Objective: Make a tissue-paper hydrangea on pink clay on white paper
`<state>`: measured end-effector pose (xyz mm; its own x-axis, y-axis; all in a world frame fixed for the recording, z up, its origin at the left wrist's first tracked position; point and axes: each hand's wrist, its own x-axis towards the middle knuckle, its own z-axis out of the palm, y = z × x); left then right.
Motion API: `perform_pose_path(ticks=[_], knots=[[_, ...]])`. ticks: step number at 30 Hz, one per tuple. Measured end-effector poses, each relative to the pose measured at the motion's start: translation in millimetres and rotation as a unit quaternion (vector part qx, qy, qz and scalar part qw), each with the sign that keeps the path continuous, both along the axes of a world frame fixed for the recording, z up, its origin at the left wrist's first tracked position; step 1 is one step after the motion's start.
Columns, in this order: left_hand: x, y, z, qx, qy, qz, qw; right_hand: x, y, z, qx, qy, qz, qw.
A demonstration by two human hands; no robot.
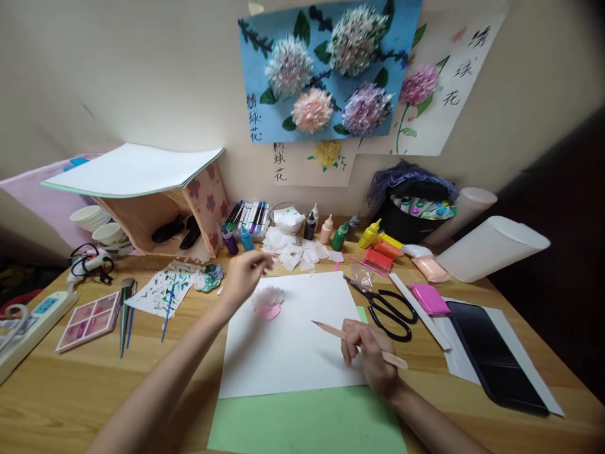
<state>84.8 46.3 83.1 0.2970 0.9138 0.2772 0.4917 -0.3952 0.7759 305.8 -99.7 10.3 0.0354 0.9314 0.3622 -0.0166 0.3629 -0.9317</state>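
My right hand is closed around a light wooden pencil, its dark point facing left over the white sheet. My left hand hovers at the sheet's far left corner, in front of the white paper scraps. Its fingers are bent and pinched together; whatever is between them is too small to make out. Below that hand, a round pink clay base lies on the sheet, pale paper bits standing up along its far side. Green paper extends from under the white sheet.
Black scissors lie right of the sheet, near a phone and a pink clay pack. Paint bottles and markers line the back. Brushes and a palette are left. Flower pictures hang above.
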Motion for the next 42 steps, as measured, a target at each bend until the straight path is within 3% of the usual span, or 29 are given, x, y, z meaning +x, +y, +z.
perform_pose_path(ticks=[4, 7, 9, 13, 15, 17, 18, 20, 22, 24, 32, 35, 37, 39, 40, 42], knots=[[29, 83, 30.2, 0.131, 0.134, 0.042, 0.981, 19, -9, 3.6, -0.002, -0.110, -0.051, 0.993], [57, 122, 31.6, 0.136, 0.160, 0.029, 0.977, 32, -10, 5.2, -0.016, -0.244, -0.108, 0.964], [75, 128, 24.9, 0.139, 0.160, 0.014, 0.977, 36, -9, 3.3, 0.011, -0.326, -0.110, 0.939], [102, 94, 13.5, 0.196, 0.158, -0.021, 0.968, 40, -5, 0.1, 0.033, -0.437, -0.050, 0.897], [109, 64, 12.8, 0.213, 0.137, -0.071, 0.965, 52, -1, 2.2, 0.007, -0.460, -0.067, 0.885], [109, 32, 13.0, 0.217, 0.112, -0.130, 0.961, 74, -1, 5.3, -0.045, -0.454, -0.193, 0.869], [108, 16, 12.5, 0.213, 0.103, -0.152, 0.960, 90, -2, 6.4, -0.080, -0.452, -0.275, 0.845], [103, -11, 9.2, 0.204, 0.091, -0.180, 0.958, 123, -11, 6.2, -0.189, -0.459, -0.428, 0.755], [98, -31, 3.0, 0.190, 0.089, -0.202, 0.957, 152, -23, 2.6, -0.297, -0.452, -0.500, 0.677], [96, -45, -4.5, 0.182, 0.091, -0.215, 0.955, 171, -33, -2.0, -0.346, -0.437, -0.506, 0.658], [99, -77, -28.1, 0.131, 0.095, -0.238, 0.958, 183, -38, -1.4, -0.363, -0.413, -0.503, 0.667], [91, -87, -35.1, 0.117, 0.103, -0.257, 0.954, 175, -37, 2.0, -0.367, -0.411, -0.517, 0.655], [82, -91, -39.6, 0.114, 0.106, -0.253, 0.955, 162, -33, 4.8, -0.320, -0.423, -0.542, 0.652], [70, -93, -43.3, 0.120, 0.102, -0.230, 0.961, 138, -25, 7.1, -0.231, -0.421, -0.542, 0.689], [64, -93, -44.6, 0.123, 0.097, -0.211, 0.965, 123, -20, 7.5, -0.196, -0.404, -0.508, 0.735], [52, -93, -45.6, 0.130, 0.087, -0.169, 0.973, 87, -12, 5.7, -0.149, -0.356, -0.369, 0.846]])
